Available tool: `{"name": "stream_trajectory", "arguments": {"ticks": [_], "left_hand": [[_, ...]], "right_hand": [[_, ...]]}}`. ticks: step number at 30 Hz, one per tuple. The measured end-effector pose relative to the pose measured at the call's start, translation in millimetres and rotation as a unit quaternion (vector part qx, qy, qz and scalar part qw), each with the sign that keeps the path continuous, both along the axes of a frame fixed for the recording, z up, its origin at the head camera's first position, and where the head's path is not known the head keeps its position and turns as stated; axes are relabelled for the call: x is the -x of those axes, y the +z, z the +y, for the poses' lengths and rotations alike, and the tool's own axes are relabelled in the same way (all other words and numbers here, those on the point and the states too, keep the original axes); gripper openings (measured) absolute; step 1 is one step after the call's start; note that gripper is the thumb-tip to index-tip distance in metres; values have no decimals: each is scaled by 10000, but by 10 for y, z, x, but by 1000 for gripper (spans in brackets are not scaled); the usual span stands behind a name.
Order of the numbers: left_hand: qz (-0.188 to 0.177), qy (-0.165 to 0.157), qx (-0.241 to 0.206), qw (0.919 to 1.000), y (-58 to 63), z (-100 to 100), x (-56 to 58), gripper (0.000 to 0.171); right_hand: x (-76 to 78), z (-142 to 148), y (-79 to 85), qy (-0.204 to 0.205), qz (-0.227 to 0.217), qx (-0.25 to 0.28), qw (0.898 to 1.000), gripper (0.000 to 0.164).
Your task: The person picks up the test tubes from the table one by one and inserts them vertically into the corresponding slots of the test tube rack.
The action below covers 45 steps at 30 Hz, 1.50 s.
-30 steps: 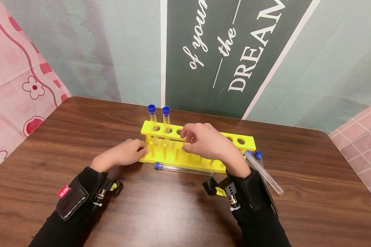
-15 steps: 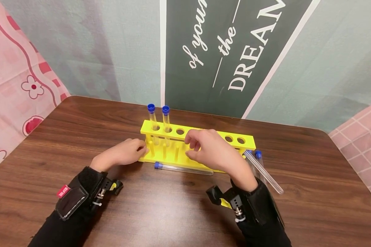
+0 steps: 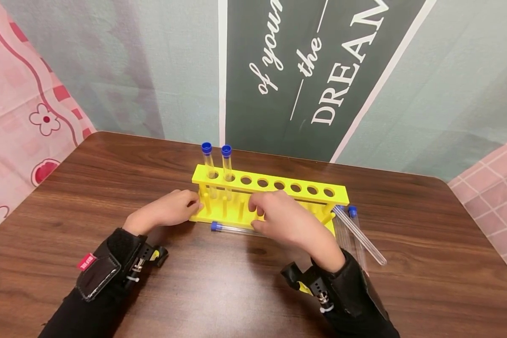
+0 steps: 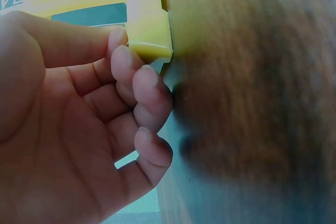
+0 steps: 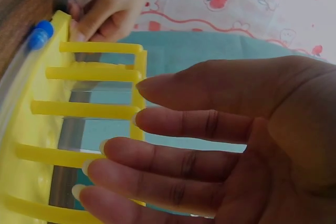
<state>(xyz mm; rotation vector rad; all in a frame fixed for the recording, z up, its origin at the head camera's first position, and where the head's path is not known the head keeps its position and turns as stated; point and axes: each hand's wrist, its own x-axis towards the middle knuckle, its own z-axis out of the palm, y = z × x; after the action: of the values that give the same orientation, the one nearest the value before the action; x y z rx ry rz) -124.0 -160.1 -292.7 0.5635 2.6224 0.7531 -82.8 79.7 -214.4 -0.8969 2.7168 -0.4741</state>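
A yellow test tube rack (image 3: 340, 196) stands lengthwise on the table. Two clear test tubes, a first one (image 3: 209, 164) and a second one (image 3: 227, 165) with blue caps, stand in its leftmost holes. At the rack's left end my left hand (image 3: 166, 210) pinches the base corner; the left wrist view shows thumb and fingertips on the yellow end (image 4: 149, 24). My right hand (image 3: 287, 221) hovers before the rack's middle, fingers loosely extended and holding nothing. Below it lies a capped test tube (image 3: 236, 230), its right part hidden by that hand.
Several more test tubes lie right of the rack, one slanting test tube (image 3: 365, 241) on top with its end against the rack. A dark wooden table (image 3: 219, 291) carries everything. Behind it hangs a fabric backdrop (image 3: 186, 70) with printed lettering.
My right hand has come down from the rack's top bar toward the test tube lying in front, uncovering the middle holes. The left hand stays at the rack's corner.
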Motion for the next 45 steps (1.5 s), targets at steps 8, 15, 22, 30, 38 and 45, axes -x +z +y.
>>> {"name": "stream_trajectory", "arguments": {"ticks": [8,15,22,30,38,45], "left_hand": [[113,-35,27,9999,-6,2,11,20],[108,-54,22,9999,-15,9,15,20],[91,-51,13,9999,2,-2,9,20],[46,-44,-39,10000,8,-12,15,19],[101,-54,37,9999,-7,-12,20,22],[168,-93,7,9998,-13,-7,12,26]], "right_hand": [[-30,-101,-61,-87,-172,-201,9996,16],[-51,-160,-118,-134,-291,-397,9987,18],[-42,-195,-199,-95,-220,-456,9987,8],[-64,-277,-294,-167,123,-651,9977,8],[-95,-351,-376,-373,305,-881,9949,6],[-102,-354,-424,-420,459,-771,9951,8]]}}
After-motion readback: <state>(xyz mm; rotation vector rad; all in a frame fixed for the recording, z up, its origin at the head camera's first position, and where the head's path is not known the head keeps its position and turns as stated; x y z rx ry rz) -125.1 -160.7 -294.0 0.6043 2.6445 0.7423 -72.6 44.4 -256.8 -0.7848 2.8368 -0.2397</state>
